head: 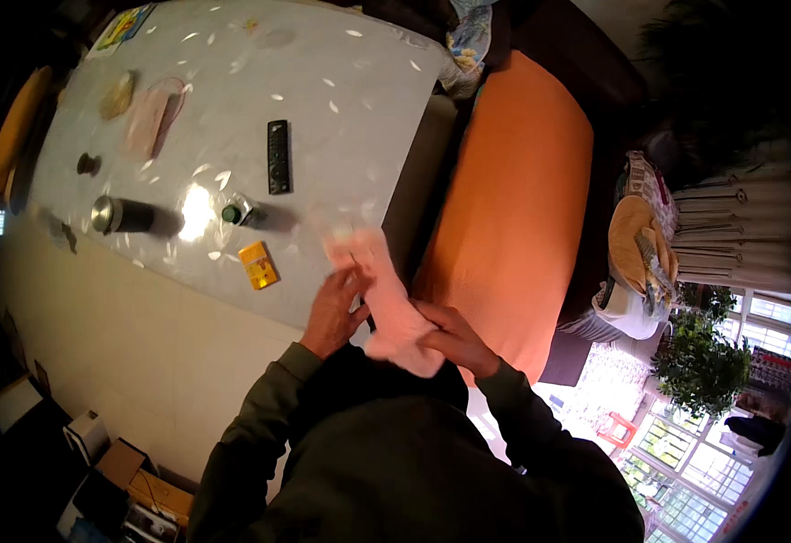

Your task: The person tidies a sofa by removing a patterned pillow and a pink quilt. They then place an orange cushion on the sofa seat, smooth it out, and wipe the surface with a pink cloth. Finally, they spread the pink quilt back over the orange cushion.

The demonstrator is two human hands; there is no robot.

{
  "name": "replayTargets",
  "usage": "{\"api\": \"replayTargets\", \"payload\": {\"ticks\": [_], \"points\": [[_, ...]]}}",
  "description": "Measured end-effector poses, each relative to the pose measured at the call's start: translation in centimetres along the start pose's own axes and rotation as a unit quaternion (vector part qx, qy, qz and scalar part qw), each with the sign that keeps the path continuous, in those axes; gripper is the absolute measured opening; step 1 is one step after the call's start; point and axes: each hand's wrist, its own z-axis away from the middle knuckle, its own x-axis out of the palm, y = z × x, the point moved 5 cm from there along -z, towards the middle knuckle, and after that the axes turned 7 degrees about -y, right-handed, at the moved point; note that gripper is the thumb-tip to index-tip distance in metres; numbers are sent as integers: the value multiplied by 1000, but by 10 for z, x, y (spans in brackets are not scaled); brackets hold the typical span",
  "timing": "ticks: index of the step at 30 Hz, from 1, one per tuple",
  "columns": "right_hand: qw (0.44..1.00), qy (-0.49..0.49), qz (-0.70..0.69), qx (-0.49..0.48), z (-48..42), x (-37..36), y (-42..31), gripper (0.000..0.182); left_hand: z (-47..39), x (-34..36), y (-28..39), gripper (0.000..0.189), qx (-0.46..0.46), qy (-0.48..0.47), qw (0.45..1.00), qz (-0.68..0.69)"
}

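Observation:
A fluffy pink sock (395, 305) hangs tilted in front of me, near the table corner, its upper end blurred. My right hand (460, 336) grips it at the lower part, with the fingers going behind or into the fabric. At the sock's upper left edge, the fingers of my left hand (337, 305) lie against it. The thumb stands apart from those fingers, and blur hides whether they pinch the cloth. Left of the hands, a yellow-orange box (257, 265) lies on the table (341, 163).
The table also bears a black remote control (278, 157), a green-capped bottle (239, 212), a dark flask (124, 214), a pink pouch (148, 123) and a small dark round object (86, 163). A sofa seat with an orange cover (517, 217) runs along the right.

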Motion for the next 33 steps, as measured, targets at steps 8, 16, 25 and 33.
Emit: {"api": "replayTargets", "payload": {"ticks": [8, 16, 25, 33], "points": [[975, 131, -183, 1, -15, -83, 22, 57, -67, 55, 11, 24, -253, 23, 714, 652], [988, 109, -78, 73, -65, -140, 64, 58, -141, 89, -12, 29, -301, 112, 766, 556], [948, 269, 24, 170, -49, -288, 159, 50, -192, 78, -25, 28, -271, 119, 900, 320], [935, 254, 101, 226, -70, -427, 206, 53, -356, 5, -40, 25, -89, 121, 988, 30]]}}
